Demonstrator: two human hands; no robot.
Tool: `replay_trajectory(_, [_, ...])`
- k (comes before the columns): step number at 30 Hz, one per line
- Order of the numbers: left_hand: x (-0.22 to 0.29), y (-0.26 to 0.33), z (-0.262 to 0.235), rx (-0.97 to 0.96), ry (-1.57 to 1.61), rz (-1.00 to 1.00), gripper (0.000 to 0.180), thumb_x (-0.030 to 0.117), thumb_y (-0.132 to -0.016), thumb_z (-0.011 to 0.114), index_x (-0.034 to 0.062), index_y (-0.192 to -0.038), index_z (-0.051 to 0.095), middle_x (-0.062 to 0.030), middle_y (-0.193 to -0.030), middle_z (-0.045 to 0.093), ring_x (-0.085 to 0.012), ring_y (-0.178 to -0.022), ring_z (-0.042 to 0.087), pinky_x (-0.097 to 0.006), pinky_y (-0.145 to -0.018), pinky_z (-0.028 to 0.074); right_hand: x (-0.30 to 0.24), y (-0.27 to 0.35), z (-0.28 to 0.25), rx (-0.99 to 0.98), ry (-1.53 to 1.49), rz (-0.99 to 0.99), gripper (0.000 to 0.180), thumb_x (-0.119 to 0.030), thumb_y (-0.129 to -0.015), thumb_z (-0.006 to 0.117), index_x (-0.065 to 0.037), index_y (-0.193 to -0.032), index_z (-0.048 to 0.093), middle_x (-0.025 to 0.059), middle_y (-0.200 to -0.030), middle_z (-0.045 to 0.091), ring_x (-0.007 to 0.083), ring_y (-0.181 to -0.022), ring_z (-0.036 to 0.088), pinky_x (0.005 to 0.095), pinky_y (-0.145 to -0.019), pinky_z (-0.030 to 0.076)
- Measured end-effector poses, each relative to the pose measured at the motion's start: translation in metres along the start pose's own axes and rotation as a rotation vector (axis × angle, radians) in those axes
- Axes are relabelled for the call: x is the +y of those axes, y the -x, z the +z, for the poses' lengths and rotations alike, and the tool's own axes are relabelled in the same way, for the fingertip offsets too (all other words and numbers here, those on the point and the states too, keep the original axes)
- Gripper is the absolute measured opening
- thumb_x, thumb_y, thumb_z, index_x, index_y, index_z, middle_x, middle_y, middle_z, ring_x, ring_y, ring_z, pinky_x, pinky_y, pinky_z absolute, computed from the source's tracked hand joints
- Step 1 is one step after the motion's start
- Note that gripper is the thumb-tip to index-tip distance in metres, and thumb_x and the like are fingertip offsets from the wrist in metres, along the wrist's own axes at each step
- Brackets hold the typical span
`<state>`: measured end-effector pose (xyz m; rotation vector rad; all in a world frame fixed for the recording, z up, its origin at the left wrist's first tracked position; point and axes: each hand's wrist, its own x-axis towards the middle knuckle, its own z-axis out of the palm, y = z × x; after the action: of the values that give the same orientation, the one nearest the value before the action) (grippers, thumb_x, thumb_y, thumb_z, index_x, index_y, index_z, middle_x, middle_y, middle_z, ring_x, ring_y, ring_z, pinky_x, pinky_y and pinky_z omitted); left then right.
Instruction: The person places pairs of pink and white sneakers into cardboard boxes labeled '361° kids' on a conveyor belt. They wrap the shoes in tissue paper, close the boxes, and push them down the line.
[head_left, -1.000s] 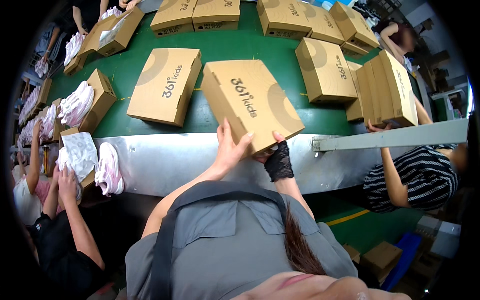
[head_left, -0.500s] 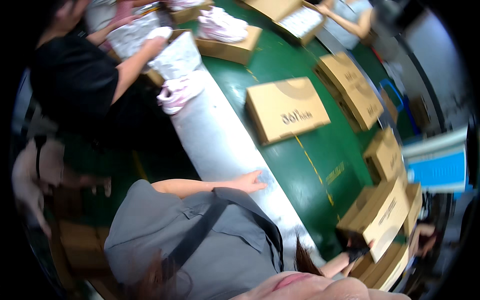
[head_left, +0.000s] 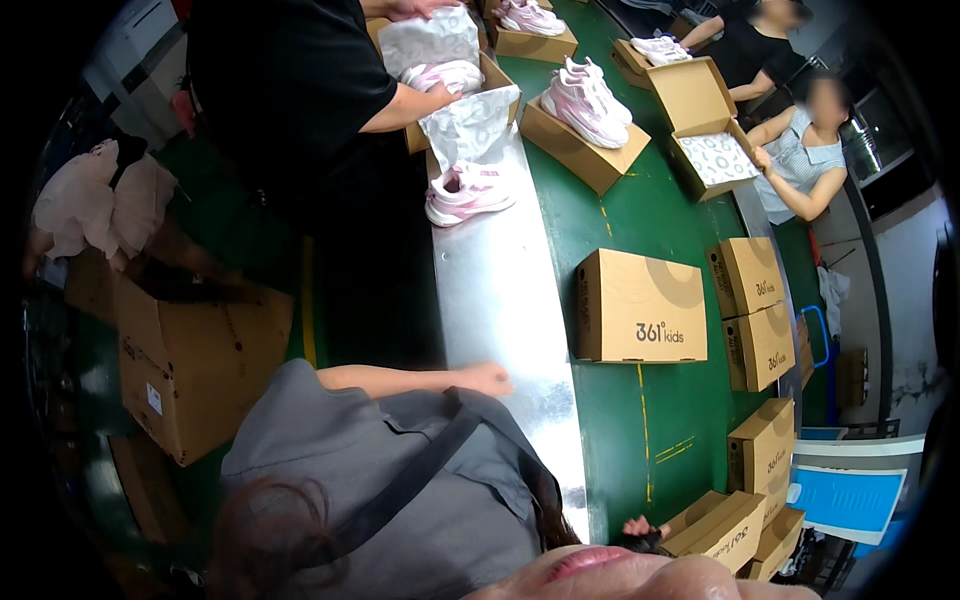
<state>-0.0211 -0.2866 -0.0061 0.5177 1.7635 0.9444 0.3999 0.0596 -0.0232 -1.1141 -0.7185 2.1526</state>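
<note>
My left hand (head_left: 485,378), bare, is curled closed on the metal table edge (head_left: 500,300), with nothing visible in it. At the lower right, my right hand (head_left: 642,533), in a black fingerless glove, shows spread fingers beside a tan shoebox (head_left: 725,535). It holds nothing I can see; its forearm is hidden below. A closed tan shoebox (head_left: 645,305) lies on the green surface ahead and right of my left hand, apart from it. Farther along the metal edge stands a pink-and-white sneaker (head_left: 468,195).
A co-worker in black (head_left: 300,100) handles a sneaker (head_left: 440,77) in a paper-lined box. Another pair of sneakers (head_left: 585,105) sits on a box. Shoeboxes (head_left: 755,312) line the right side. Across, a person (head_left: 805,165) holds an open box (head_left: 715,160). A large carton (head_left: 200,350) stands left.
The view has turned and shifted. My left hand's fingers have curled in. My right hand, earlier against a shoebox at the lower right, is now off it with fingers spread.
</note>
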Motion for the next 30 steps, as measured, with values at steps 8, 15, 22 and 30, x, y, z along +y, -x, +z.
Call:
replay_trajectory(8, [-0.008,0.013,-0.052,-0.006,0.074,-0.079,0.045,0.032,-0.081,0.053,-0.0027,-0.11,0.047,-0.0109,-0.087,0.058,-0.016,-0.068,0.057,-0.027,-0.06,0.047,0.13,0.011,0.233,0.198,0.435,0.092,0.064,-0.046,-0.08,0.052,-0.004,-0.124,0.034,0.0107,-0.124,0.041,0.024,-0.103,0.049,0.0421,-0.083,0.037])
replay_trajectory(15, [-0.027,0.012,-0.08,0.003,0.232,-0.077,0.037,0.031,-0.083,0.052,-0.0021,-0.099,0.052,-0.0102,-0.083,0.059,-0.0171,-0.072,0.059,-0.027,-0.06,0.047,0.15,-0.009,0.303,-0.006,0.18,0.27,0.089,-0.047,-0.073,0.061,-0.001,-0.13,0.01,0.0232,-0.12,0.04,0.0334,-0.099,0.051,0.0402,-0.072,0.047])
replay_trajectory(22, [-0.02,0.005,-0.099,-0.096,0.257,-0.147,0.037,0.031,-0.083,0.051,-0.0031,-0.097,0.052,-0.0119,-0.082,0.06,-0.0178,-0.071,0.059,-0.027,-0.059,0.046,0.162,-0.032,0.367,0.059,-0.273,0.414,0.092,-0.04,-0.071,0.066,-0.007,-0.132,0.005,0.0247,-0.125,0.034,0.0365,-0.108,0.045,0.0461,-0.079,0.045])
replay_trajectory(30, [-0.034,-0.018,-0.11,-0.121,0.237,-0.094,0.036,0.034,-0.082,0.054,-0.0011,-0.089,0.058,-0.0081,-0.078,0.061,-0.0129,-0.072,0.056,-0.025,-0.065,0.043,0.187,-0.082,0.387,-0.005,-0.427,0.22,0.054,-0.034,-0.073,0.065,-0.006,-0.114,0.045,0.0135,-0.11,0.051,0.0277,-0.097,0.051,0.0369,-0.068,0.047])
